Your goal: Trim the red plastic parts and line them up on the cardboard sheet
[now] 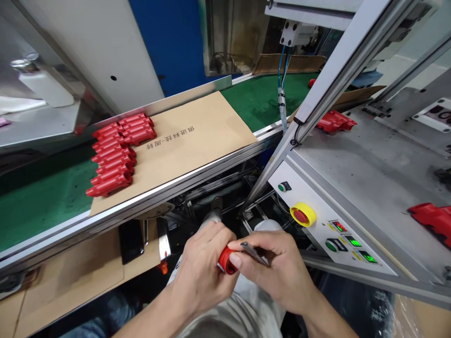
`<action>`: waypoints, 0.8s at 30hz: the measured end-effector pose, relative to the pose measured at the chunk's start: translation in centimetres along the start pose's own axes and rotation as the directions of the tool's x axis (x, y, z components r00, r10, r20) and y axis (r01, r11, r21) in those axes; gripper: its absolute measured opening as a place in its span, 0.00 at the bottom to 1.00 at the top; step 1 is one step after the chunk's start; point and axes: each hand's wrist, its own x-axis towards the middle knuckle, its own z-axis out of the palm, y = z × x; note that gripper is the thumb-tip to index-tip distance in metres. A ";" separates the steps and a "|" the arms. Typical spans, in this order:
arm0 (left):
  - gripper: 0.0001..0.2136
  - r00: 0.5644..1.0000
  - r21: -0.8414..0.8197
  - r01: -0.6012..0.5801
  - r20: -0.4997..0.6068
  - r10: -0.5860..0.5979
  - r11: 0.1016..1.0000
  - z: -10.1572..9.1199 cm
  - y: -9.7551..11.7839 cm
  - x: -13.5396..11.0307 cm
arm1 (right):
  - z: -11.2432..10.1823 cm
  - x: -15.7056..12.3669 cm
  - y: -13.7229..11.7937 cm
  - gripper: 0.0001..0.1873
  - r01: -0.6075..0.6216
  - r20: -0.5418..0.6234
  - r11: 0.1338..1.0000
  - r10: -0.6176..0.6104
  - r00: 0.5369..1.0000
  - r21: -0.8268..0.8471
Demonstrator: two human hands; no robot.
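Note:
My left hand is wrapped round a red plastic part, its round open end turned toward my right hand. Pinched in the fingers of that right hand is a thin grey metal blade-like tool, its near end hidden by the palm. My right thumb and fingertips touch the rim of the red part. Both hands are above my lap. Similar red tubular parts lie in a row on a cardboard sheet on the green conveyor belt.
At the right stands a machine with a metal table, a yellow-and-red stop button and digital displays. More red parts rest on it. An aluminium post rises between belt and machine. A dark phone-like slab lies on a lower cardboard-covered shelf.

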 end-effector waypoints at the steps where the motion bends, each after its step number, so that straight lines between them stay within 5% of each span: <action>1: 0.08 1.000 0.001 0.004 -0.001 -0.004 1.000 0.0 0.0 0.0 | 0.1 0.1 0.0 0.09 0.014 -0.004 1.000 -0.014 1.000 0.005; 10: 0.11 0.999 -0.020 0.054 -0.006 -0.054 0.998 0.3 -0.1 0.0 | 1.1 0.4 1.5 0.08 0.100 -0.161 0.994 -0.108 0.981 -0.053; 15: 0.07 0.995 -0.077 0.102 0.012 -0.101 0.992 0.3 -0.2 -0.1 | -0.1 -0.5 1.7 0.14 0.181 -0.154 0.977 -0.197 0.968 -0.110; 20: 0.08 0.988 -0.116 0.153 0.036 -0.150 0.981 0.4 0.0 -0.3 | -1.3 -1.3 2.0 0.28 0.347 -0.127 0.769 -0.480 0.868 -0.537; 24: 0.07 0.991 -0.127 0.133 0.048 -0.128 0.983 0.6 0.2 -0.3 | -1.3 -1.2 2.1 0.29 0.357 -0.085 0.663 -0.537 0.839 -0.658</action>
